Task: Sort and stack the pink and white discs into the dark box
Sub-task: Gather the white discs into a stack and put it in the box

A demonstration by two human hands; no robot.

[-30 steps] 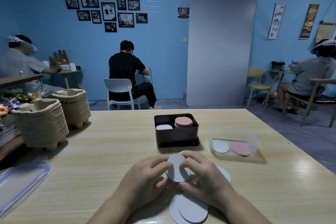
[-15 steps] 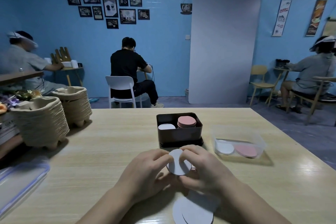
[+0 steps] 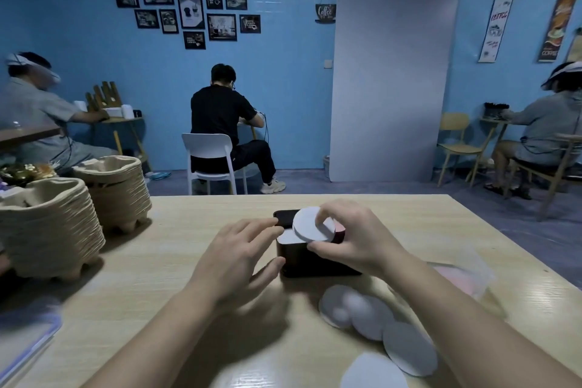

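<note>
The dark box (image 3: 302, 258) stands mid-table, partly hidden behind both hands. My right hand (image 3: 352, 236) pinches a small stack of white discs (image 3: 311, 225), tilted, right over the box's left compartment, where a white disc (image 3: 288, 236) lies. A sliver of the pink discs (image 3: 339, 226) shows in the right compartment behind my right hand. My left hand (image 3: 242, 258) rests against the box's left side, fingers spread along its rim and thumb on its front wall. Several loose white discs (image 3: 371, 315) lie on the table in front of the box.
A clear plastic tub (image 3: 466, 274) holding a pink disc sits right of the box, behind my right forearm. Two stacks of pulp trays (image 3: 56, 224) fill the left of the table. A clear lid (image 3: 22, 340) lies at the near left edge.
Both hands moved forward from the loose pile to the box. My right hand carried the white discs over the box; my left let go of them and went to the box's side.
</note>
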